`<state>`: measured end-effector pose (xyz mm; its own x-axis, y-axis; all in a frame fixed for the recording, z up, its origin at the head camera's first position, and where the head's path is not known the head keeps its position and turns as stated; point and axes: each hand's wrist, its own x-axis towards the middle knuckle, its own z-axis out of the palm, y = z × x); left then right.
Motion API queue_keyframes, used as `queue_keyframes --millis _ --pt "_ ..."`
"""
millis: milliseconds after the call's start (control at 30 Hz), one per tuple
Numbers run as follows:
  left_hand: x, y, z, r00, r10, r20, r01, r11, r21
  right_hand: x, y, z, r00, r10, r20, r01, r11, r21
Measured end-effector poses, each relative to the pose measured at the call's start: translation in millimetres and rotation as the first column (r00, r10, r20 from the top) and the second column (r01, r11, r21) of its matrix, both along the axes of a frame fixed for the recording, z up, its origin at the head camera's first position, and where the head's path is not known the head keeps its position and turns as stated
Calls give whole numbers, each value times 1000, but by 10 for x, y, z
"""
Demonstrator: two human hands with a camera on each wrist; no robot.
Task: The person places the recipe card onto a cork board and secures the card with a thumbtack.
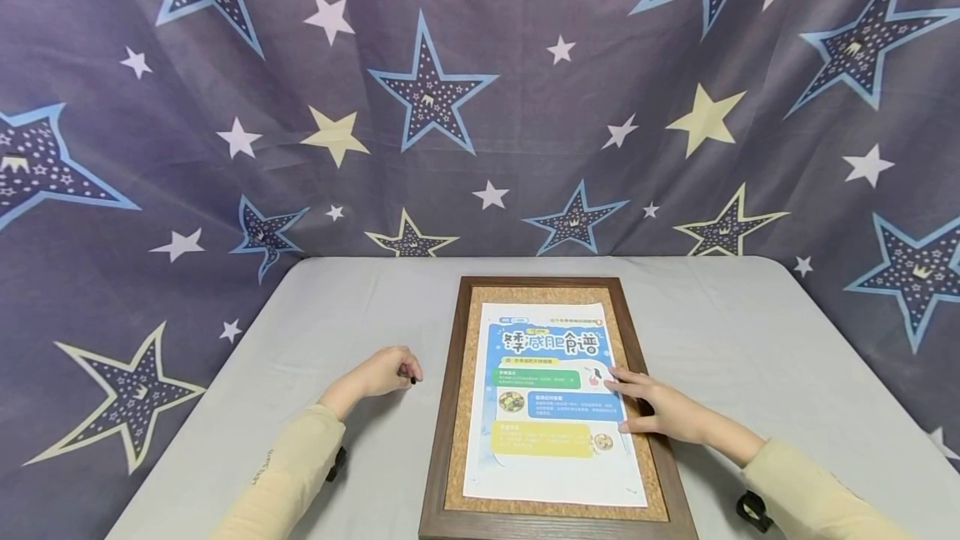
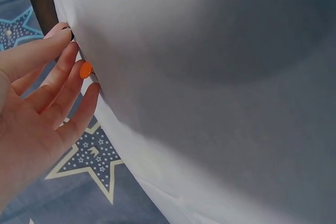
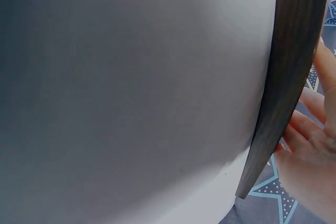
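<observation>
A printed sheet with blue, green and yellow panels lies on a cork board with a brown wooden frame. Left of the board, my left hand pinches a small black object between thumb and finger. An orange round-headed pin shows by its other fingertips; whether they hold it is unclear. My right hand lies across the frame's right side with spread fingers, its fingertips touching the sheet's right edge.
The board stands on a table with a pale grey cloth. Behind and beside the table hangs a purple-grey curtain with stars. Dark wrist devices show under both sleeves.
</observation>
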<state>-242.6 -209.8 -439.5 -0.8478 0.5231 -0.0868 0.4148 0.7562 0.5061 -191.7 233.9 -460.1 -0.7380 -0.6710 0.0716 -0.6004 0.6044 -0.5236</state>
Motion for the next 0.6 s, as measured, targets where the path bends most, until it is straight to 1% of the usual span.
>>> queue_keyframes --millis 167,233,400,500,600 --pt "1 9 2 1000 -1 -6 1 1000 -6 -1 5 1 1000 1 -14 -1 1000 1" --pt "0 14 3 1000 4 3 -4 1000 -3 0 7 2 1000 6 -22 -6 1000 -1" --pt "-1 12 1 1000 -1 12 1 1000 16 -7 8 -3 1000 4 -9 -4 1000 0" --pt "0 5 -5 1000 -7 1 7 1000 12 -11 9 -9 1000 -3 -1 3 1000 3" --pt "1 6 -8 1000 -3 2 3 1000 13 -10 15 -16 1000 1 -15 -1 1000 2"
